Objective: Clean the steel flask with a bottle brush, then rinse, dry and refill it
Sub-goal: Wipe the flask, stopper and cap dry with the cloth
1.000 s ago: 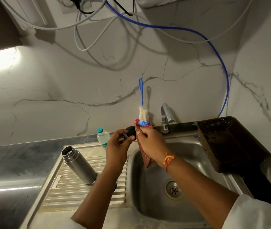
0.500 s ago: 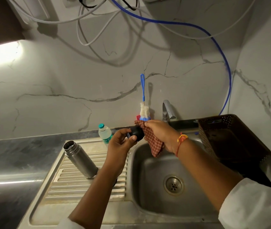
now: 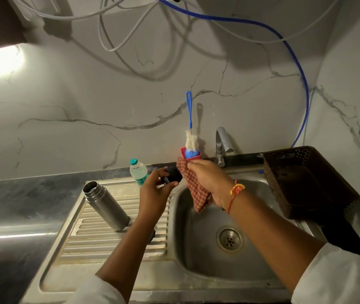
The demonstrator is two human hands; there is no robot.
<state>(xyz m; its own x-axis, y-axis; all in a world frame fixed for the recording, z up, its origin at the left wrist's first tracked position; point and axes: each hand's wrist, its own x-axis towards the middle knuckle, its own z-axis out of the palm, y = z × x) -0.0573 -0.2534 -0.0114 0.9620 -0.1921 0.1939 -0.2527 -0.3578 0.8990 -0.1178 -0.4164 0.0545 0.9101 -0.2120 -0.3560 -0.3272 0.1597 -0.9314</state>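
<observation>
We judge drying in hand: over the sink basin's point(image 3: 196, 249) left rim the left hand point(image 3: 155, 190) pinches the black cap point(image 3: 174, 174) beside the checked cloth point(image 3: 197, 194) the right hand point(image 3: 210, 181) grips, the steel flask point(image 3: 105, 206) standing open left of the basin; next, the cloth must wrap the cap.

Steel flask point(image 3: 106, 206), uncapped, standing on the drainboard point(image 3: 100, 242), blue-handled bottle brush point(image 3: 191, 143) head-down in a red cup point(image 3: 183, 152)

We cannot read the label on the water bottle point(image 3: 139, 171); left hand point(image 3: 155, 194) and checked cloth point(image 3: 196, 189) half hide the black cap point(image 3: 173, 174).
</observation>
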